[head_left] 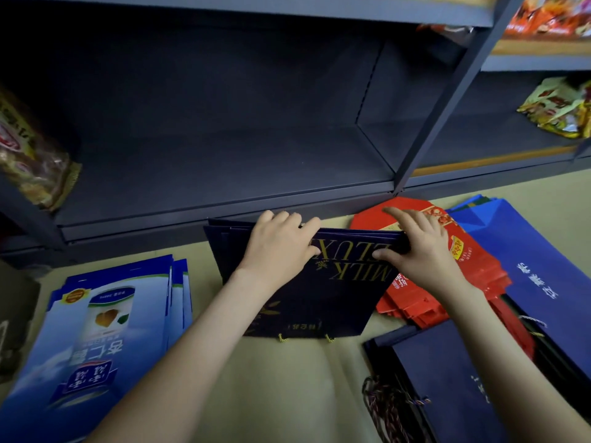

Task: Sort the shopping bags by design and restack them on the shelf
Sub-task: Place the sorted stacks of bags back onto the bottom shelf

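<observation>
In the head view, at centre frame, the left hand (281,247) and right hand (422,254) each curl fingers over the far edge of the navy bags (313,295), a stack lying on the floor just below the shelf (224,161). It would be best to keep the edges squared and lift the stack level over the shelf lip. Its right corner overlaps the red bags (415,305), and snack packets (28,155) sit at the shelf's left end.
</observation>
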Motion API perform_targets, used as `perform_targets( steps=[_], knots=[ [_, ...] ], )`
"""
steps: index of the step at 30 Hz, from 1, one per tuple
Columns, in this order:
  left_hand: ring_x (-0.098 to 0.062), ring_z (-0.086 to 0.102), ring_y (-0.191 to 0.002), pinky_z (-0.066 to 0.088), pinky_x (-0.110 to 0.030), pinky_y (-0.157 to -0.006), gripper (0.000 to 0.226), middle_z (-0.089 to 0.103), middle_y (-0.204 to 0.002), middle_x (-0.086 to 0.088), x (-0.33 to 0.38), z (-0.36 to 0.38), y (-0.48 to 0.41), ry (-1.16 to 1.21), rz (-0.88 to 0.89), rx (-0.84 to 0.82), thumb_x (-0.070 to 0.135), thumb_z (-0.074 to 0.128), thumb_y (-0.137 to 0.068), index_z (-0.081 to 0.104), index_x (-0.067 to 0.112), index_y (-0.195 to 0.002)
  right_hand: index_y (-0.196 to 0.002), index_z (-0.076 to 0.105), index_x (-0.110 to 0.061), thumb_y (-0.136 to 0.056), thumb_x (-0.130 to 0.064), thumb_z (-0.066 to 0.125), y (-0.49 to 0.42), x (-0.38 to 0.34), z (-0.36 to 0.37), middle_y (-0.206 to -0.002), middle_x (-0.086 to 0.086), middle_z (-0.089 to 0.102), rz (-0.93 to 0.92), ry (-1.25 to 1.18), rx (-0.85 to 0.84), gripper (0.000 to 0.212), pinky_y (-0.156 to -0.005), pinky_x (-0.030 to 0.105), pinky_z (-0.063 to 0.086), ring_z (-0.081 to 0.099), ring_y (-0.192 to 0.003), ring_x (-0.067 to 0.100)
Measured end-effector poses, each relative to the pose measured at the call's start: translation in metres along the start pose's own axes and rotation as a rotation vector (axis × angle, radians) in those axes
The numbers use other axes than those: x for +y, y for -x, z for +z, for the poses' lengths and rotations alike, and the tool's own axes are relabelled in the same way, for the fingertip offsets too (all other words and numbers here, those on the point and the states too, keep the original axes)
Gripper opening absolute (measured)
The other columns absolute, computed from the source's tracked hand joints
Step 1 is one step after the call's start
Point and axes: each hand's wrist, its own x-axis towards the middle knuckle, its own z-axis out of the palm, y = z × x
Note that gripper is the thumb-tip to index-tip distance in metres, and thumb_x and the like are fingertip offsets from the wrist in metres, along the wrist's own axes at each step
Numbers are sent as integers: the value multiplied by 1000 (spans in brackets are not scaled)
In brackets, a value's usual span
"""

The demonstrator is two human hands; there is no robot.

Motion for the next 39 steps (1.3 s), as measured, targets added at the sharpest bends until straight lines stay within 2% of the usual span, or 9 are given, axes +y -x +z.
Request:
perform_targets(
  steps=[5, 12, 15, 21, 26, 29, 33, 36, 39],
  knots=[
    [-22, 62, -88, 38, -29, -63, 48, 65, -92, 0, 4, -3, 1, -24, 12, -164, 59, 44, -91, 43, 23, -121, -141, 29, -32, -70, -21, 82, 12, -10, 15, -140, 1, 42, 251, -650, 13, 90, -107, 43, 38, 40, -130, 11],
    [-21, 63, -81, 33, -27, -55, 36, 64, -89, 1, 11, 1, -7, -75, 51, -156, 45, 58, -90, 48, 20, -114, -141, 16, -47, -68, -22, 83, 14, -10, 29, -136, 0, 38, 91, -679, 76, 101, -106, 38, 38, 41, -125, 6],
    [-20, 60, -61, 33, -25, -51, 31, 60, -67, 1, 9, 5, -1, -37, 41, -3, 32, 82, -69, 62, 18, -87, -137, 18, -55, -74, -24, 77, 16, -6, 37, -139, -8, 33, 22, -673, 115, 91, -102, 37, 43, 47, -123, 7],
    [-20, 54, -63, 35, -30, -55, 16, 55, -67, 3, 5, 10, 14, 14, 9, 202, 25, 74, -77, 62, 16, -80, -115, 55, -17, -81, -31, 65, 14, -8, 41, -130, -17, 47, 7, -670, 181, 38, -100, 43, 42, 46, -125, 9],
    [-23, 61, -78, 44, -37, -71, 32, 65, -84, 0, 2, 4, 8, 80, -41, 73, 38, 67, -83, 62, 13, -103, -120, 53, -25, -83, -19, 65, 9, -9, 35, -121, -19, 56, 113, -786, 122, 40, -99, 49, 42, 51, -118, 6],
    [-22, 60, -95, 42, -35, -81, 48, 65, -97, 2, -4, -10, 5, 29, -121, -121, 59, 51, -87, 54, 19, -112, -141, 31, -35, -81, -25, 71, 6, -8, 37, -128, -3, 54, 136, -833, 82, 74, -99, 39, 45, 51, -120, 10],
    [-21, 61, -90, 37, -30, -64, 52, 63, -91, 3, -10, -13, 3, -58, -96, -253, 65, 37, -90, 40, 20, -114, -144, 1, -46, -65, -41, 82, 9, -11, 45, -137, 2, 49, 256, -1031, -2, 114, -93, 27, 49, 54, -121, 12],
    [-22, 64, -83, 35, -29, -58, 50, 64, -88, 0, -5, -12, -6, -118, -28, -270, 60, 38, -92, 39, 16, -116, -147, 16, -34, -67, -35, 83, 6, -15, 42, -134, -11, 49, 293, -1114, -75, 104, -85, 17, 50, 53, -118, -2],
    [-20, 61, -89, 33, -29, -57, 36, 62, -98, 1, 4, -11, -10, -110, 17, -187, 45, 41, -98, 39, 15, -119, -139, 35, -19, -79, -3, 68, 1, -20, 40, -118, -17, 56, 310, -1107, -73, 71, -80, 11, 48, 57, -104, -12]
  ],
)
